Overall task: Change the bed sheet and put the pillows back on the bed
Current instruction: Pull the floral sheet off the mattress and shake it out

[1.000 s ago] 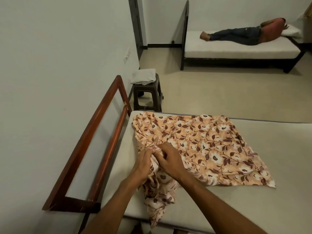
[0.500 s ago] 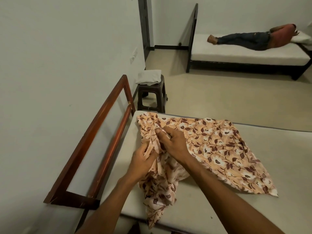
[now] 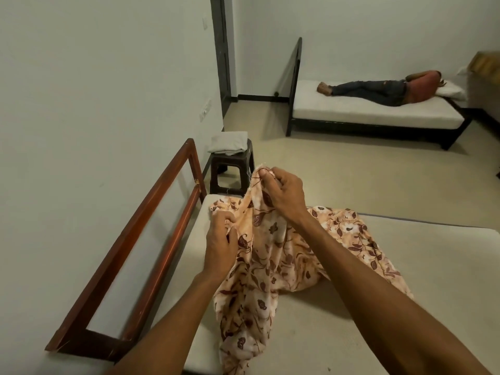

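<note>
Sheet (image 3: 284, 253), floral, orange: bunched on the bare mattress (image 3: 405, 293) near its far left corner, with one end hung over the near edge. A corner is pinched and held high by the right hand (image 3: 284, 190); a lower fold is gripped by the left hand (image 3: 219, 244); the hands are set apart. Progress is judged early: nothing is spread or tucked, and no pillows are seen on this bed. A folded white cloth (image 3: 228, 142) is noted on the stool (image 3: 232, 169) beyond.

A plain shared bedroom: a bare cream mattress (image 3: 405, 266) in a red-brown wooden bed frame (image 3: 151, 212), a second dark-framed bed (image 3: 365, 115) across the floor, bare white walls (image 3: 94, 104).
</note>
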